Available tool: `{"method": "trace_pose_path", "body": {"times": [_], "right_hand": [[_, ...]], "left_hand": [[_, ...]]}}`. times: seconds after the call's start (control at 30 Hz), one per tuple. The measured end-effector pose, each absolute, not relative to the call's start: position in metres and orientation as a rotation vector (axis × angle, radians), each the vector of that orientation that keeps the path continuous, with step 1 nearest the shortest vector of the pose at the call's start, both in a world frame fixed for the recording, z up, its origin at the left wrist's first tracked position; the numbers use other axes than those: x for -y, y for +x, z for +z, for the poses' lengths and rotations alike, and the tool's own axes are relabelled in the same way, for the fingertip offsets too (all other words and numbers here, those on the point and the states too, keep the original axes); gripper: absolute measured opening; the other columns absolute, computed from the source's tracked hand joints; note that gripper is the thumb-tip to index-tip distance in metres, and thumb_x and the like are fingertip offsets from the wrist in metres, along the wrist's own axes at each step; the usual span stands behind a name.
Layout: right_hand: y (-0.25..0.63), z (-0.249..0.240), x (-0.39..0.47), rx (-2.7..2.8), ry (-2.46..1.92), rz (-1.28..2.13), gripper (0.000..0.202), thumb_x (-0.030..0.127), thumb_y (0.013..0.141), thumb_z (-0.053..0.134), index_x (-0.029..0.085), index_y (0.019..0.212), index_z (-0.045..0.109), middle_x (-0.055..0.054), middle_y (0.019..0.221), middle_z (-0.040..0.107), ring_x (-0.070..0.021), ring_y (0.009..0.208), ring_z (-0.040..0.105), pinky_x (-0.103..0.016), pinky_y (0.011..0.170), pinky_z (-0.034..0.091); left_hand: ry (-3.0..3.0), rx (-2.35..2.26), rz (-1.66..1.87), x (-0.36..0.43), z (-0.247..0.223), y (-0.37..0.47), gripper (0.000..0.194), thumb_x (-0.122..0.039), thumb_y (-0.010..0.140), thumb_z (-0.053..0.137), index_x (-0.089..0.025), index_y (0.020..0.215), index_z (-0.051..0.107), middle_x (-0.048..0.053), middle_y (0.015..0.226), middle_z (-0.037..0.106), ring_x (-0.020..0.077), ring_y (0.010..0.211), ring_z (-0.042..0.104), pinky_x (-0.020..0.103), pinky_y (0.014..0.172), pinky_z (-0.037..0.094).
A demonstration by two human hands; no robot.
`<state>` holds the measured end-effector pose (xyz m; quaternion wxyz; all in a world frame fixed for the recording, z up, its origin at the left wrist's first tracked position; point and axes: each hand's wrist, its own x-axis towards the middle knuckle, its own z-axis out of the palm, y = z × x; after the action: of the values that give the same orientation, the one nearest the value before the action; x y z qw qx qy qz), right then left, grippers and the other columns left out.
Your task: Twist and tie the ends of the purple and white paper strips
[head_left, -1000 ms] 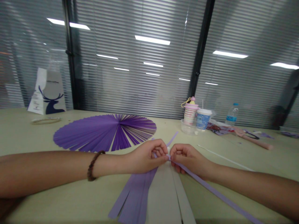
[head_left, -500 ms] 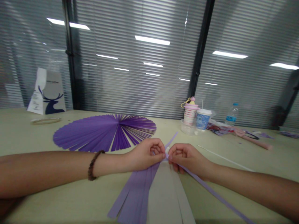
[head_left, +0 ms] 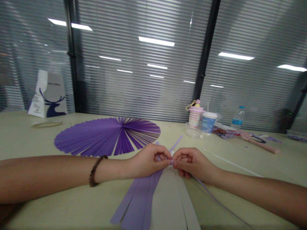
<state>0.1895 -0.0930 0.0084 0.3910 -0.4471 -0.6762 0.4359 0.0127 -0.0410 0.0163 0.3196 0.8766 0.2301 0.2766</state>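
Note:
Lavender strips [head_left: 140, 201] and white strips [head_left: 170, 198] fan toward the front edge from a narrow gathered top. At that top my left hand [head_left: 153, 159] pinches a thin lavender ribbon between thumb and finger. My right hand [head_left: 194, 163] pinches the same spot from the other side, its fingertips almost touching the left ones. One ribbon end [head_left: 177, 142] sticks up behind the hands, and a long tail [head_left: 220, 202] runs from under my right hand to the lower right. The exact fold between the fingertips is hidden.
A round purple pleated fan [head_left: 96, 135] lies behind my left hand. Farther back are a deer-print bag [head_left: 54, 95], a ring [head_left: 47, 124], a pink-lidded cup [head_left: 195, 116], a blue cup [head_left: 209, 122] and a bottle [head_left: 238, 118]. A thin white stick [head_left: 230, 161] lies beyond my right arm.
My left hand has shifted slightly right and down, closer to my right fingertips. The ribbon's long tail has turned edge-on and looks thinner, and a small lavender end shows above my left hand.

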Motion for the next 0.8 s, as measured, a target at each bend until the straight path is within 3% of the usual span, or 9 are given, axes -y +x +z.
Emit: {"method": "trace_pose_path", "body": {"times": [0.53, 0.8], "right_hand": [[0.1889, 0.0105, 0.0932, 1.739, -1.160, 1.114, 0.024, 0.036, 0.067, 0.058, 0.013, 0.074, 0.056, 0.003, 0.051, 0.052, -0.0048, 0.042, 0.046, -0.013, 0.036, 0.033], [0.1884, 0.0110, 0.0943, 1.744, -1.167, 1.079, 0.023, 0.035, 0.067, 0.060, 0.013, 0.073, 0.055, 0.003, 0.050, 0.052, -0.0046, 0.041, 0.046, -0.013, 0.036, 0.033]], "left_hand": [[2.375, -0.559, 0.766, 0.0430, 0.0174, 0.0108, 0.020, -0.030, 0.073, 0.052, -0.013, 0.081, 0.060, 0.002, 0.069, 0.059, 0.0087, 0.060, 0.050, 0.016, 0.051, 0.037], [2.366, -0.606, 0.741, 0.0432, 0.0187, 0.0117, 0.021, -0.031, 0.072, 0.052, -0.012, 0.077, 0.060, 0.003, 0.066, 0.059, 0.0083, 0.056, 0.049, 0.016, 0.049, 0.037]]}}
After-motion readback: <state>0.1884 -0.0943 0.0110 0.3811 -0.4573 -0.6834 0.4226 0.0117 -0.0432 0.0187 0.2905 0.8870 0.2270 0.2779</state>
